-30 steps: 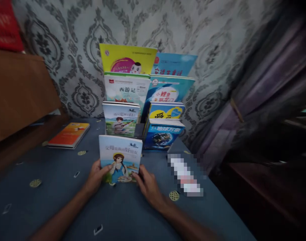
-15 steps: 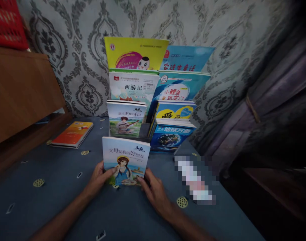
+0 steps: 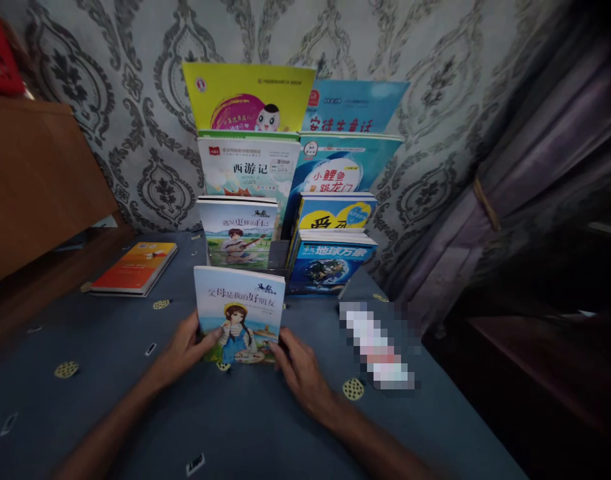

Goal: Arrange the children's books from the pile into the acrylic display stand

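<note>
A paperback book (image 3: 239, 313) with a girl in a yellow hat on its cover is held upright between both my hands. My left hand (image 3: 189, 345) grips its left edge, thumb across the front. On the lower right edge my right hand (image 3: 298, 363) closes, with the thumb in front and the other fingers partly hidden. Just behind it stands a dark tiered book rack (image 3: 279, 255). In the rack's front left is a book with a guitar player (image 3: 240, 240); a blue earth book (image 3: 330, 267) stands at front right.
Taller books, among them a yellow-green one (image 3: 250, 93) and a light blue one (image 3: 358, 103), stand at the rack's back. An orange book (image 3: 135, 268) lies left on the blue cloth (image 3: 110, 347). A blurred-out object (image 3: 378, 347) lies right. A curtain (image 3: 465, 220) hangs beyond.
The whole view has shifted, so the rack, books and curtain appear slightly further left and higher. Both hands keep the same hold on the book.
</note>
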`<state>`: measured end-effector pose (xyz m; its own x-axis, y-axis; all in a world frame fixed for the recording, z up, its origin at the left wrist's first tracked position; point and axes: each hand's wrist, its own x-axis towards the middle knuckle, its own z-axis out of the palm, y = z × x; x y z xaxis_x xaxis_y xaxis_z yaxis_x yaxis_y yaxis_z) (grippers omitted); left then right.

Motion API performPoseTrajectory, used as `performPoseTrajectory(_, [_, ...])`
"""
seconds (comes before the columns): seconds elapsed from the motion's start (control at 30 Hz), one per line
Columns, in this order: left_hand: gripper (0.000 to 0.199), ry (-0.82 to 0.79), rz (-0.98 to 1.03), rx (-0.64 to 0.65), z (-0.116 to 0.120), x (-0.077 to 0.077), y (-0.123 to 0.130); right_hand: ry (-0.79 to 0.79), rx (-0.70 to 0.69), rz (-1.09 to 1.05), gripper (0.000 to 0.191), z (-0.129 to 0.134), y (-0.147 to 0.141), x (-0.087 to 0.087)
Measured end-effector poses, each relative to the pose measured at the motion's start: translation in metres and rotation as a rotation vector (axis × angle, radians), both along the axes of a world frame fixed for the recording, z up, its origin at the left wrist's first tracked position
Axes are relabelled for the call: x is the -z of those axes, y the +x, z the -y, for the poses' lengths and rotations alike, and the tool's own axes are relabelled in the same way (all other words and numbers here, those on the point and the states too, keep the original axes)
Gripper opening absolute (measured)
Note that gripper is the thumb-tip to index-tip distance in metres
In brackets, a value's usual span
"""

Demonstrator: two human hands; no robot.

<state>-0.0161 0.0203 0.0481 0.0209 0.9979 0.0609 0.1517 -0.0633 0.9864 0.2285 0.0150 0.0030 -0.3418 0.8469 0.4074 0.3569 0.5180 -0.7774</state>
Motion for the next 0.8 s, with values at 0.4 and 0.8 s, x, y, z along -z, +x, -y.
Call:
performPoseTrajectory(0.4, [0.037,0.188,-0.276,-0.059,-0.024,-0.022,-0.007,0.024,0.056,-0.025,0.018,-0.03,-0.01,-0.014])
performPoseTrajectory(0.8, [0.027,0.275,-0.123,-0.128,-0.056,-0.042,-0.006,-0.027,0.084,-0.143,0.023,-0.072,-0.022,-0.036])
